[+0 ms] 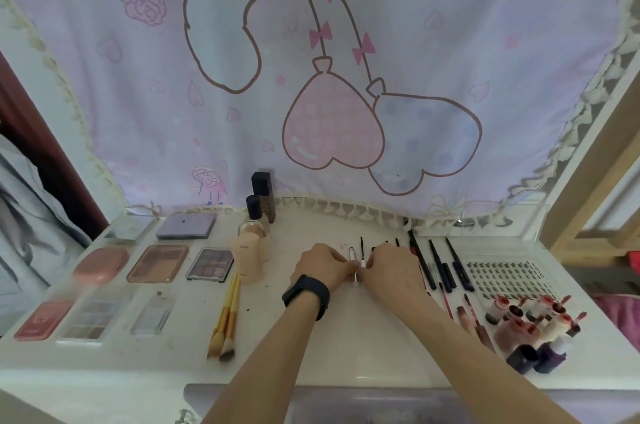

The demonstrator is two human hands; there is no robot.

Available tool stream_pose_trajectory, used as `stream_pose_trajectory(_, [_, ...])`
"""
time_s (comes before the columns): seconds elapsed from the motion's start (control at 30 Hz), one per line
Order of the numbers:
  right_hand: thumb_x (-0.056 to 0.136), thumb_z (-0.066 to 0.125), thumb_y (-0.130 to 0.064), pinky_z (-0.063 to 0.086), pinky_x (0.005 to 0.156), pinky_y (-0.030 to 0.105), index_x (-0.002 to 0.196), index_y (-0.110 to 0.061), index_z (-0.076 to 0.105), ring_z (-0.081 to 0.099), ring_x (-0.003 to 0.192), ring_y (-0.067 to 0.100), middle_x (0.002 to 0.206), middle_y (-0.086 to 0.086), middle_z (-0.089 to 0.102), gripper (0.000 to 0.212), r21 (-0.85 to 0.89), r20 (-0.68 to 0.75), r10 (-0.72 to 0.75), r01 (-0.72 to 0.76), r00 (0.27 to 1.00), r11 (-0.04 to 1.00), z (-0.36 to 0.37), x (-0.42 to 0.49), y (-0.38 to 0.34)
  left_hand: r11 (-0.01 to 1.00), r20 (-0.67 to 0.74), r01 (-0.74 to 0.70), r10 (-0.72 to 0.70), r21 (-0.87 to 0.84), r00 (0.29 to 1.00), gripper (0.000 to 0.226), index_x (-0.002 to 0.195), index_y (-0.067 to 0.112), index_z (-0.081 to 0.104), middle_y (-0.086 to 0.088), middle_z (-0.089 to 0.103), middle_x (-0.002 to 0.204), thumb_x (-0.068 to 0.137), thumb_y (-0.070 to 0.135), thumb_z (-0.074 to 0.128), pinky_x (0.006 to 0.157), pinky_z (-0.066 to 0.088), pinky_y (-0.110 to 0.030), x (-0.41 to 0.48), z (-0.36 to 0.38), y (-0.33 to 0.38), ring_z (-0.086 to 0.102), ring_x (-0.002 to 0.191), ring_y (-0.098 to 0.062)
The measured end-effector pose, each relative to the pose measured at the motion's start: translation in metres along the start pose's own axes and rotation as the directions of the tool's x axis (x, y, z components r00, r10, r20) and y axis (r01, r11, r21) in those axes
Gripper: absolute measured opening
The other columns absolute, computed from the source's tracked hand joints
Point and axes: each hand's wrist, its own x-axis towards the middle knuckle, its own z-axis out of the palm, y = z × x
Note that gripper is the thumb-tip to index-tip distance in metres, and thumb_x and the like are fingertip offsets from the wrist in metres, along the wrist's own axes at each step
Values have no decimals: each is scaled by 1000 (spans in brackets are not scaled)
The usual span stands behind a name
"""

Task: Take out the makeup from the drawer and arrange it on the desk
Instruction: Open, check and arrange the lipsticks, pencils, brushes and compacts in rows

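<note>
White bench (311, 347) carries the makeup in rows. At its middle the left hand (320, 266), a black wristband (306, 295) on its wrist, and the right hand (394, 267) meet with curled fingertips, both pinching the slim tubes (356, 271) that lie between them on the surface. Palettes (157, 263) lie in a grid at the left, two brushes (227, 316) beside them, foundation bottles (258, 212) upright behind. Black pencils (440, 264) lie side by side just right of the right hand, then a lash tray (502, 280), with lip tint bottles (533, 323) clustered near it.
</note>
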Motion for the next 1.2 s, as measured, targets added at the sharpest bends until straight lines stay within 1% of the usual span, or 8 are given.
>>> stream_pose_trajectory(0.2, [94, 61, -38, 33, 45, 24, 70, -15, 60, 47, 55, 13, 58, -2, 49, 33, 14, -22, -22, 22, 1000, 1000, -4, -6, 4, 1000, 11, -7, 7, 2, 1000, 35, 76, 24, 78, 3, 75, 78, 82, 57, 68, 76, 59, -34, -2, 0, 4, 69, 77, -16])
stream_pose_trajectory(0.33, [96, 56, -38, 49, 73, 30, 94, -19, 75, 66, 84, 17, 86, -3, 74, 26, 80, -66, -41, 47, 997, 996, -14, -26, 13, 1000, -5, -8, 8, -20, 1000, 36, 79, 21, 79, 1, 75, 79, 83, 55, 68, 73, 57, -33, -5, 1, 4, 70, 79, -18])
stream_pose_trajectory(0.4, [96, 58, -37, 49, 86, 29, 108, -22, 72, 66, 95, 13, 99, -8, 74, 24, 177, -107, -25, 44, 994, 983, -15, -43, 19, 1000, -5, -16, 16, -22, 1000, 26, 86, 22, 79, 2, 75, 84, 84, 46, 71, 73, 57, -30, -8, 2, 3, 68, 81, -15])
stream_pose_trajectory(0.57, [99, 55, -35, 47, 93, 22, 126, -27, 62, 59, 101, 6, 119, -14, 62, 29, 257, -217, -141, 196, 966, 946, 10, -97, 29, 999, -8, -26, 26, -37, 1000, 20, 95, 23, 79, 2, 75, 93, 84, 38, 73, 75, 55, -27, -14, 3, 5, 67, 85, -15])
stream_pose_trajectory(0.77, [95, 44, -34, 53, 83, 25, 102, -18, 69, 56, 94, 14, 102, -4, 65, 30, 150, -358, -309, 380, 881, 913, 54, -120, 37, 998, -10, -6, 5, -65, 1000, 21, 96, 22, 79, 0, 75, 93, 83, 38, 75, 78, 58, -31, -18, 3, 11, 69, 84, -20])
stream_pose_trajectory(0.9, [95, 46, -32, 52, 81, 25, 100, -17, 69, 55, 93, 14, 101, -4, 65, 28, 153, -417, -308, 400, 855, 904, 56, -120, 39, 998, -24, -1, -1, -67, 1000, 20, 93, 21, 78, -1, 74, 91, 84, 39, 74, 77, 58, -31, -20, 6, 15, 68, 82, -20])
stream_pose_trajectory(1.03, [95, 47, -30, 52, 79, 25, 99, -17, 70, 55, 91, 15, 100, -4, 66, 27, 160, -444, -302, 407, 843, 899, 59, -120, 40, 1000, -74, -19, 19, -3, 997, 31, 75, 23, 67, -3, 66, 78, 84, 52, 70, 76, 58, -38, -25, 15, 22, 60, 69, -21])
stream_pose_trajectory(1.2, [95, 48, -31, 53, 77, 25, 98, -17, 71, 56, 91, 15, 100, -4, 68, 27, 154, -458, -310, 417, 833, 896, 60, -120, 41, 1000, -54, 12, -13, -18, 998, 20, 84, 16, 76, -3, 72, 84, 82, 36, 76, 75, 58, -34, -27, 14, 28, 67, 78, -23])
